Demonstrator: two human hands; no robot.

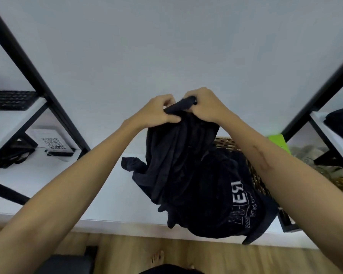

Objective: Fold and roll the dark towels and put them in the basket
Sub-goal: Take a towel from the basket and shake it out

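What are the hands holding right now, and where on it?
Both the left hand and the right hand grip the dark towel at its bunched top edge; the rest hangs down.

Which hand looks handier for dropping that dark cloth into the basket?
Probably the right hand: the wicker basket sits beneath its forearm, while the left hand grips the towel farther away.
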